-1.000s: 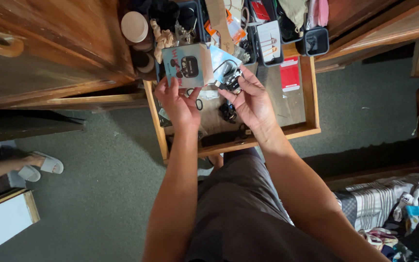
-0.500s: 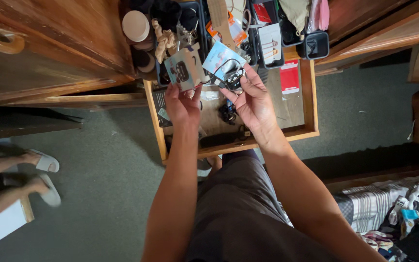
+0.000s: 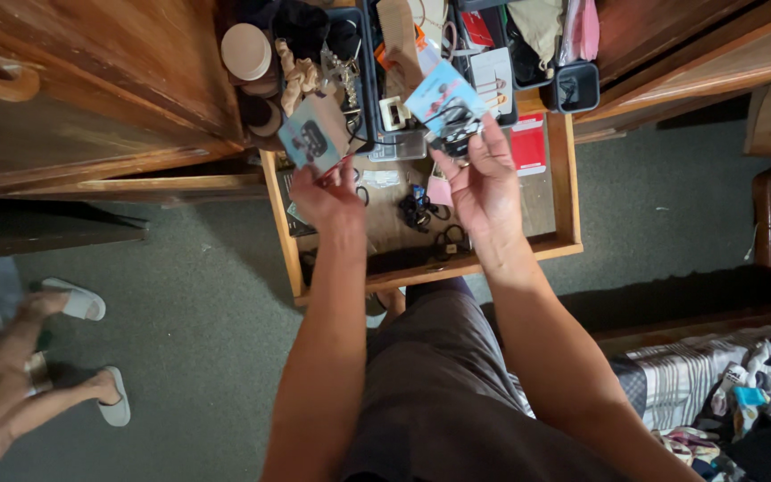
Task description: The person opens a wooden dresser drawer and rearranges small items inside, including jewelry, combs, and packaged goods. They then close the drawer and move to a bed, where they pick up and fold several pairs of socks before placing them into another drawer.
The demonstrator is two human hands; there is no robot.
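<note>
My left hand [image 3: 330, 198] grips a small light-blue box [image 3: 313, 135] with a dark picture on its face, tilted over the left side of an open wooden drawer [image 3: 566, 178]. My right hand [image 3: 484, 183] holds a light-blue card [image 3: 443, 100] together with a dark corded item [image 3: 457, 134], above the drawer's middle. The two hands are apart, the box to the left and the card to the right. Small black cords [image 3: 423, 212] lie on the drawer floor between my wrists.
Black organiser bins [image 3: 578, 87] full of small items fill the drawer's back. A red card [image 3: 527, 144] lies at its right. A round beige lid [image 3: 247, 51] sits at upper left. Another person's feet in white slides [image 3: 78, 302] stand on the green carpet at left. Bedding [image 3: 725, 375] lies at lower right.
My hands have drawn apart: the box moved left and down, the card and corded item moved right. The other person's feet have shifted on the carpet.
</note>
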